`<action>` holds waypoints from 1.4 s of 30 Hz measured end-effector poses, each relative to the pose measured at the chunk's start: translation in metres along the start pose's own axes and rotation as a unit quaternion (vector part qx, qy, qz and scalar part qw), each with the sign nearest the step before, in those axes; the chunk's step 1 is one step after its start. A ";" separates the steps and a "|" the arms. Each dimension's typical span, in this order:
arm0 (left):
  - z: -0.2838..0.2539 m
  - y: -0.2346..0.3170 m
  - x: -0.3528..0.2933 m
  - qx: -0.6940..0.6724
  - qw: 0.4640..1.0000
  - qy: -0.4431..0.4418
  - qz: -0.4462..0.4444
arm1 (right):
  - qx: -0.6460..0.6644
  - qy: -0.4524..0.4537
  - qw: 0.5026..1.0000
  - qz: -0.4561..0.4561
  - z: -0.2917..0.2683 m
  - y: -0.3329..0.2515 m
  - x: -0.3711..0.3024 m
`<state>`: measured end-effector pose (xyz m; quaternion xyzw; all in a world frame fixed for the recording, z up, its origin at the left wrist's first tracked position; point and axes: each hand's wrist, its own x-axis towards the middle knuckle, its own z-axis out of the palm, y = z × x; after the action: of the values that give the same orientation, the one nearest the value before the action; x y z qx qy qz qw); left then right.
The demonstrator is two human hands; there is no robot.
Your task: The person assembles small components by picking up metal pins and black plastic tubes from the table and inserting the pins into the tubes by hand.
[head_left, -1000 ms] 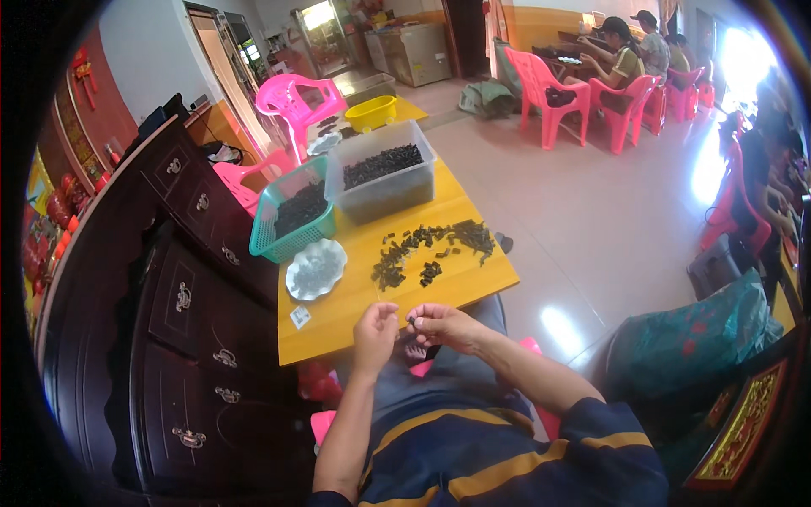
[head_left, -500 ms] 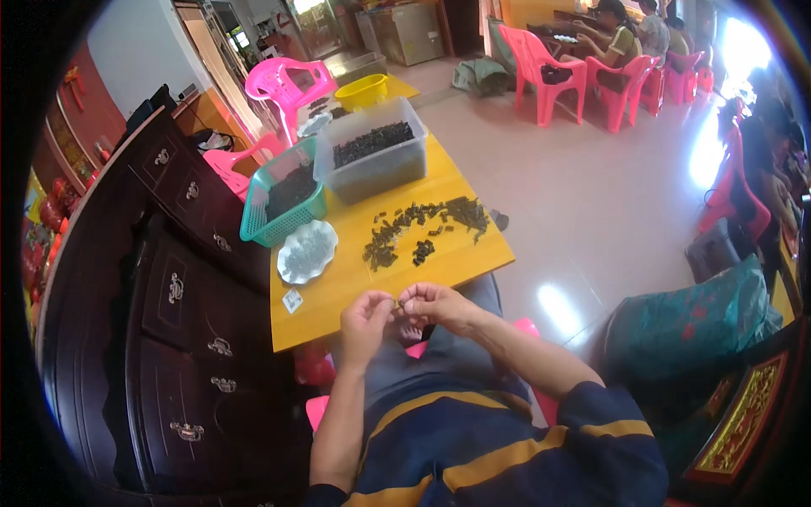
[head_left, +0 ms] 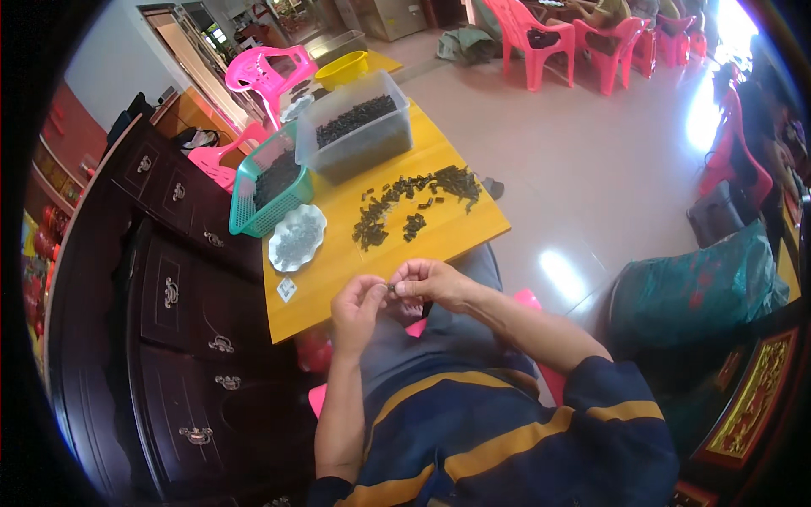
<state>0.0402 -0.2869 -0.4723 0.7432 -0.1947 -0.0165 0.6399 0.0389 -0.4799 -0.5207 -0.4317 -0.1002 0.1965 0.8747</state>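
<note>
My left hand (head_left: 356, 308) and my right hand (head_left: 432, 283) meet over my lap, just off the near edge of the yellow table (head_left: 456, 241). Both are closed, thumbs and forefingers pinching one small dark piece (head_left: 391, 288) between them. Fingertips cover most of it, so its exact kind is unclear. Beyond my hands, many short dark pieces (head_left: 390, 201) lie in a curved band on the tabletop. A smaller cluster (head_left: 414, 226) sits nearer to me. Left of these rests a white scalloped dish (head_left: 320, 221) holding small clear or pale bits.
A clear plastic tub (head_left: 359, 159) and a green basket (head_left: 291, 201), both with dark pieces, stand farther back. A dark cabinet (head_left: 190, 338) flanks my left. To my right are a green bag (head_left: 693, 291) and pink chairs (head_left: 536, 51); people sit at the far right.
The whole view has shifted slightly, with the table now a little higher and left. My hands remain pinched together on the small piece; the fingers have moved only slightly.
</note>
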 end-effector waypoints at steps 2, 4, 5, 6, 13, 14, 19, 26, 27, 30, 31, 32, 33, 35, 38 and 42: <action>0.000 0.001 0.000 0.016 1.000 -0.005 0.009 | -0.003 0.001 1.000 -0.003 0.000 -0.001 -0.001; 0.000 0.007 0.001 0.067 0.997 -0.010 0.026 | -0.016 0.013 1.000 -0.004 0.000 -0.001 -0.004; 0.001 0.009 0.001 0.116 0.992 -0.011 0.045 | -0.012 0.016 1.000 -0.007 -0.001 -0.001 -0.004; 0.000 0.009 0.001 0.119 0.992 -0.015 0.044 | -0.027 0.017 0.999 -0.006 -0.001 0.000 -0.003; -0.011 0.000 0.004 0.088 0.994 -0.059 0.011 | -0.030 0.005 0.999 -0.013 -0.003 0.006 -0.001; -0.012 0.000 0.005 0.076 0.995 -0.071 0.001 | -0.029 0.005 0.999 -0.015 -0.004 0.007 -0.001; -0.011 0.000 0.006 0.052 0.997 -0.056 -0.032 | -0.042 0.005 0.999 -0.013 -0.005 0.007 0.000; 0.000 0.000 0.003 0.079 0.997 -0.002 -0.024 | -0.053 0.028 0.997 -0.039 0.000 0.009 -0.002; 0.000 0.001 0.004 0.079 0.997 -0.001 -0.023 | -0.046 0.037 0.997 -0.051 0.000 0.011 -0.001; 0.000 0.004 0.007 0.061 0.997 -0.012 -0.041 | -0.039 0.038 0.997 -0.056 -0.001 0.011 -0.001; -0.001 0.006 0.007 0.062 0.997 -0.016 -0.049 | -0.037 0.033 0.998 -0.049 -0.002 0.009 -0.001; -0.001 0.007 0.007 0.063 0.996 -0.020 -0.058 | -0.037 0.033 0.998 -0.049 -0.001 0.010 0.000; 0.000 0.008 0.007 0.063 0.996 -0.022 -0.057 | 0.000 0.028 0.999 -0.041 0.000 0.012 0.002; 0.001 0.008 0.006 0.080 0.997 0.005 -0.005 | 0.037 0.025 0.998 -0.035 -0.002 0.012 0.005; 0.001 0.009 0.003 0.088 0.996 0.009 0.018 | 0.069 0.028 0.997 -0.017 -0.002 0.014 0.006; -0.001 0.010 0.004 0.083 0.997 0.004 -0.001 | 0.077 -0.002 0.997 -0.015 0.000 0.007 0.001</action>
<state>0.0416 -0.2881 -0.4616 0.7941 -0.1918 0.0024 0.5767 0.0382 -0.4758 -0.5267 -0.3608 -0.0933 0.1911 0.9081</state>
